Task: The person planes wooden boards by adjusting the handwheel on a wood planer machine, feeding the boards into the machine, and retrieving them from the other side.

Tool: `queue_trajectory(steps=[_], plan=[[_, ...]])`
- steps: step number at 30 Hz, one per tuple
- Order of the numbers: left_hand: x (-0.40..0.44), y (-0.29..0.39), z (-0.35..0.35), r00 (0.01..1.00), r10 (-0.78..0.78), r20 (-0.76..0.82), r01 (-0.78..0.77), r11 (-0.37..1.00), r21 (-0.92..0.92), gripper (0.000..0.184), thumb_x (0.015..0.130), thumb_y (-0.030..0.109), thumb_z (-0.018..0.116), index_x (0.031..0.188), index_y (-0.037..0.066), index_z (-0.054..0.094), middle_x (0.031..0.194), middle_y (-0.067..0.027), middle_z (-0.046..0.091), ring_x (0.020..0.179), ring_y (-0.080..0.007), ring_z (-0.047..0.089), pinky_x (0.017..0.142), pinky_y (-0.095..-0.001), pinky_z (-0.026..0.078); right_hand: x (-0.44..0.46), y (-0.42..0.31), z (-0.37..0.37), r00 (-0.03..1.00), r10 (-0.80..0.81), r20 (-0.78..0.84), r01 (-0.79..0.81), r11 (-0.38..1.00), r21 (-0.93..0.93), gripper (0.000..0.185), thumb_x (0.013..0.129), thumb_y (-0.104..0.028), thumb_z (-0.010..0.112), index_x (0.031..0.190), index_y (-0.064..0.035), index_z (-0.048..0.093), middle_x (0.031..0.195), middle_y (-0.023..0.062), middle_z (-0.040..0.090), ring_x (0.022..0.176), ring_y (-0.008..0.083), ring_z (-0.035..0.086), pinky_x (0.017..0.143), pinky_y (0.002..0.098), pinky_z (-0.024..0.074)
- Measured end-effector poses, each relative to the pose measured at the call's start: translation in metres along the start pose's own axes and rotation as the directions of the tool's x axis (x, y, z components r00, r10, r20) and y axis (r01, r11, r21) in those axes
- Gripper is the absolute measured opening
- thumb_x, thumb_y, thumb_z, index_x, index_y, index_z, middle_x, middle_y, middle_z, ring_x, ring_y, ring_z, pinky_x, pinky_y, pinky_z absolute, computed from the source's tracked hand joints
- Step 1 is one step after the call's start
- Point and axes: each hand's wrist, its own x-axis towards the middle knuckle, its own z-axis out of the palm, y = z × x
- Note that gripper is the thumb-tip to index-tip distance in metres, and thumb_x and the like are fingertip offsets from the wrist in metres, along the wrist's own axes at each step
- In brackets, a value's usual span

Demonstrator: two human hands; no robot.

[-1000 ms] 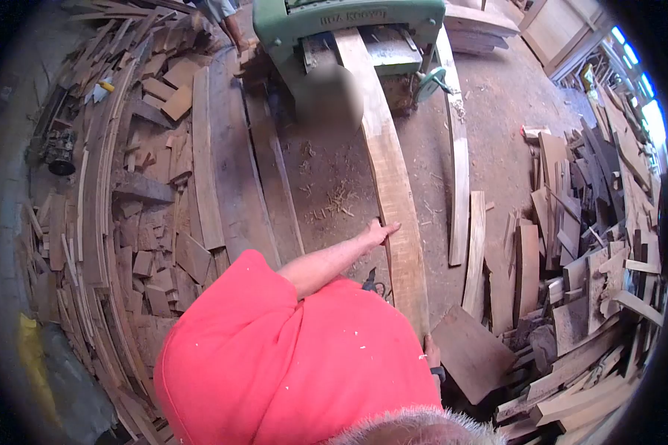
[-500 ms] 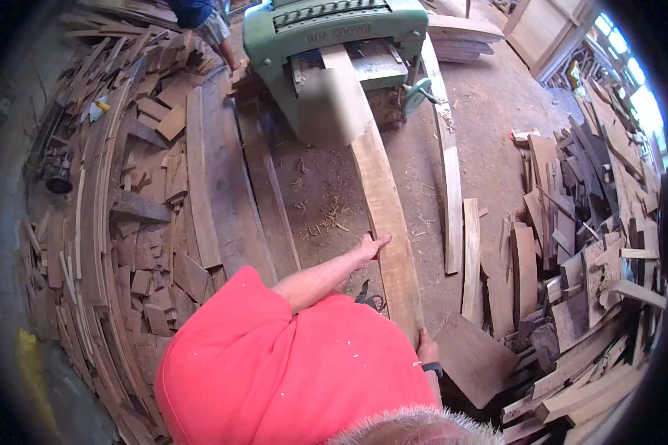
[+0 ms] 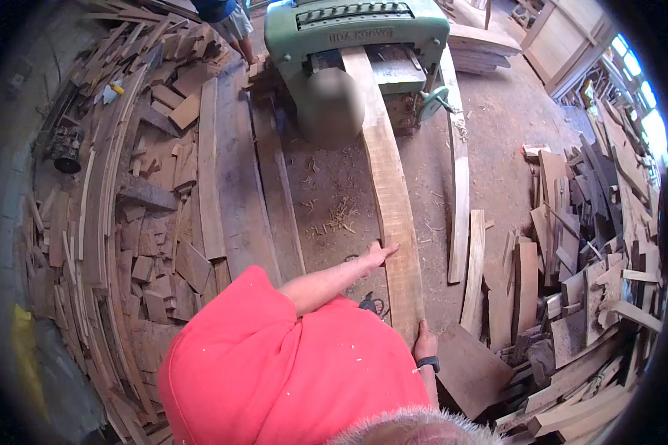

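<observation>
A long wooden plank (image 3: 399, 208) runs from in front of me into the green planer (image 3: 356, 33). My left hand (image 3: 382, 254) grips the plank's left edge, with the thumb over the top face and the other fingers partly hidden. Close to the plank's near end, my right hand (image 3: 425, 344) holds the right edge, its fingers mostly out of sight underneath. The far end of the plank disappears inside the machine. A blurred patch covers part of the planer's left front.
A handwheel (image 3: 433, 104) sticks out at the planer's right. Long boards (image 3: 239, 178) lie to the left, and a pale board (image 3: 456, 170) lies on the right. Offcut piles (image 3: 571, 297) line both sides. Another person (image 3: 234, 26) stands behind the machine at the left.
The view has shifted slightly, so the planer and boards appear farther right. Both hands keep their hold on the plank, with little visible movement along it.
</observation>
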Motion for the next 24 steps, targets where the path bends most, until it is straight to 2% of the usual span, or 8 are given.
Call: queue_trajectory(steps=[5, 8, 12, 14, 16, 18, 21, 24], plan=[[-0.070, 0.061, 0.009, 0.998, -0.042, -0.039, 0.047, 0.991, 0.128, 0.070, 0.084, 0.049, 0.070, 0.129, -0.001, 0.053, 0.117, -0.0126, 0.065, 0.104, -0.0222, 0.063, 0.091, -0.0368, 0.050, 0.013, -0.011, 0.000, 0.998, 0.037, 0.047, -0.037, 0.999, -0.006, 0.078, 0.096, -0.063, 0.032, 0.098, 0.0066, 0.069, 0.095, 0.0333, 0.064, 0.098, 0.0475, 0.061, 0.084, 0.0515, 0.0461], [-0.008, -0.011, 0.005, 0.999, 0.029, 0.045, -0.027, 0.999, -0.036, 0.069, 0.084, 0.049, 0.071, 0.128, -0.002, 0.054, 0.116, -0.0125, 0.066, 0.100, -0.0211, 0.065, 0.087, -0.0353, 0.052, 0.021, -0.013, 0.004, 1.000, -0.010, 0.029, 0.011, 1.000, -0.021, 0.079, 0.096, -0.063, 0.032, 0.099, 0.0070, 0.068, 0.095, 0.0332, 0.064, 0.098, 0.0481, 0.061, 0.084, 0.0522, 0.0456], [-0.007, -0.016, 0.005, 0.998, 0.031, 0.050, -0.029, 0.999, -0.044, 0.070, 0.084, 0.049, 0.071, 0.126, -0.003, 0.054, 0.115, -0.0142, 0.066, 0.100, -0.0215, 0.065, 0.087, -0.0351, 0.052, 0.025, -0.030, -0.002, 0.998, -0.028, 0.050, 0.029, 0.999, -0.013, 0.080, 0.096, -0.064, 0.031, 0.099, 0.0073, 0.068, 0.095, 0.0338, 0.063, 0.097, 0.0491, 0.060, 0.084, 0.0531, 0.0449], [0.006, -0.033, 0.002, 1.000, 0.010, 0.010, -0.010, 1.000, 0.023, 0.067, 0.085, 0.047, 0.071, 0.127, -0.001, 0.052, 0.118, -0.0132, 0.063, 0.101, -0.0239, 0.065, 0.087, -0.0416, 0.054, 0.032, -0.028, 0.002, 0.999, -0.026, 0.033, 0.026, 1.000, 0.006, 0.080, 0.096, -0.064, 0.031, 0.099, 0.0072, 0.068, 0.095, 0.0346, 0.063, 0.098, 0.0495, 0.060, 0.084, 0.0532, 0.0447], [-0.062, 0.039, 0.007, 1.000, -0.010, -0.028, 0.013, 0.995, 0.095, 0.071, 0.083, 0.051, 0.071, 0.127, -0.002, 0.052, 0.118, -0.0144, 0.063, 0.102, -0.0247, 0.065, 0.090, -0.0422, 0.052, 0.033, -0.036, 0.001, 0.999, -0.031, 0.029, 0.031, 0.999, 0.024, 0.080, 0.096, -0.064, 0.032, 0.100, 0.0070, 0.068, 0.096, 0.0344, 0.063, 0.099, 0.0492, 0.060, 0.084, 0.0527, 0.0448], [-0.031, 0.003, 0.006, 0.998, -0.028, -0.048, 0.033, 0.994, 0.106, 0.082, 0.078, 0.061, 0.071, 0.124, -0.005, 0.054, 0.116, -0.0175, 0.064, 0.104, -0.0266, 0.063, 0.098, -0.0416, 0.045, 0.036, -0.037, -0.002, 0.999, -0.028, 0.019, 0.027, 0.999, 0.039, 0.079, 0.096, -0.064, 0.032, 0.100, 0.0068, 0.068, 0.096, 0.0342, 0.063, 0.099, 0.0490, 0.060, 0.085, 0.0522, 0.0449], [-0.061, 0.038, 0.010, 0.999, -0.051, -0.002, 0.051, 0.997, 0.061, 0.073, 0.084, 0.051, 0.070, 0.128, -0.004, 0.050, 0.118, -0.0141, 0.064, 0.104, -0.0223, 0.064, 0.089, -0.0373, 0.053, 0.047, -0.037, -0.001, 0.994, -0.099, 0.036, 0.098, 0.995, 0.031, 0.078, 0.096, -0.063, 0.032, 0.103, 0.0061, 0.068, 0.100, 0.0343, 0.062, 0.103, 0.0478, 0.059, 0.087, 0.0507, 0.0446], [-0.058, 0.033, 0.011, 0.999, -0.039, -0.002, 0.039, 0.996, 0.074, 0.072, 0.084, 0.050, 0.070, 0.127, -0.004, 0.052, 0.117, -0.0145, 0.064, 0.104, -0.0227, 0.064, 0.089, -0.0377, 0.052, 0.054, -0.041, -0.003, 0.991, -0.087, 0.102, 0.082, 0.995, 0.052, 0.077, 0.096, -0.063, 0.032, 0.111, 0.0056, 0.065, 0.109, 0.0333, 0.061, 0.110, 0.0449, 0.058, 0.093, 0.0466, 0.0434]])
